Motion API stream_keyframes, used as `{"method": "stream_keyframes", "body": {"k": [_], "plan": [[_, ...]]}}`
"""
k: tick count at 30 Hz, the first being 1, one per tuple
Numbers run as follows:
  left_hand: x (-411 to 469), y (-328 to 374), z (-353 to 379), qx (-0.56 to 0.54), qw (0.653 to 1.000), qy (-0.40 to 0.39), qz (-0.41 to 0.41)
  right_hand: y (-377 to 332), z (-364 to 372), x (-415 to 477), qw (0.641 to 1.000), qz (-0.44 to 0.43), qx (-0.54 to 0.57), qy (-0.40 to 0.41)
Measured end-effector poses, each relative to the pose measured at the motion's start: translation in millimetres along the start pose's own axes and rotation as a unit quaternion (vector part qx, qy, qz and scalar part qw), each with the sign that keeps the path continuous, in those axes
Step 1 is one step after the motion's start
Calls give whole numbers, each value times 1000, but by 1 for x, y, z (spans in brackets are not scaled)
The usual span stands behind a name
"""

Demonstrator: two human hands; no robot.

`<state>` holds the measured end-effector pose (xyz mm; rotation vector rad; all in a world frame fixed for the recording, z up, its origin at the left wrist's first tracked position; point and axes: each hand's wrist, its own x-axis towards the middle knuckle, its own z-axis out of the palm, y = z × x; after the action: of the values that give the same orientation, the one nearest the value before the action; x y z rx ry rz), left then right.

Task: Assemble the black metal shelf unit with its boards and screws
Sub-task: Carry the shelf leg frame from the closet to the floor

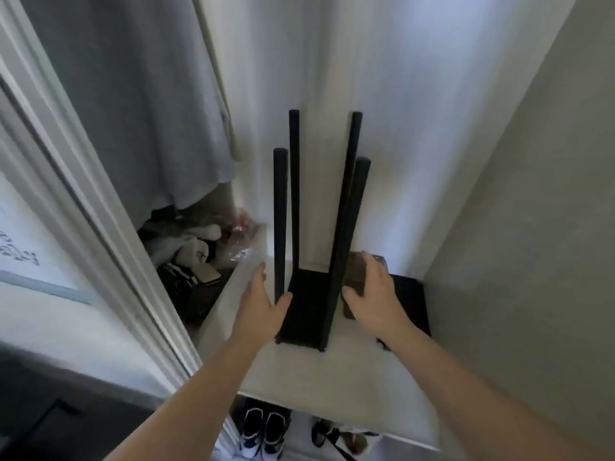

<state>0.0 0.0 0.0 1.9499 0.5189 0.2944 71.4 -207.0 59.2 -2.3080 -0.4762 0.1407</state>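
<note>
Risks tipping the shelf frame (341, 234), tall and narrow on the white tabletop (299, 371), should the left grip (261, 301), spread with its thumb touching the frame's lower edge, shove too hard. Risks also knocking the brown board (355, 269) into the frame, with the right grip (374, 291) lying spread flat on top of it. Stands upright near the back wall (382, 128), matte black, with four slim round-capped posts (294, 181) rising from a narrow rectangular bottom panel (307, 304), no boards fitted between them yet.
</note>
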Motion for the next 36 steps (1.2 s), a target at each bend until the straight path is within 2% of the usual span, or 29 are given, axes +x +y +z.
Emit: {"method": "stream_keyframes", "body": {"k": [3, 6, 17, 27, 36], "plan": [[44, 0, -2, -7, 1000, 8, 7, -4, 8, 42, 994, 63, 81, 25], [82, 4, 2, -18, 999, -18, 30, -9, 15, 76, 985, 84, 146, 41], [131, 25, 18, -133, 990, -20, 34, -3, 17, 111, 982, 92, 159, 49], [77, 52, 16, -188, 978, 19, 83, -19, -10, 69, 981, 19, 193, 24], [-38, 64, 1, -162, 978, 69, 112, -20, -34, -39, 968, -35, 245, -35]]}}
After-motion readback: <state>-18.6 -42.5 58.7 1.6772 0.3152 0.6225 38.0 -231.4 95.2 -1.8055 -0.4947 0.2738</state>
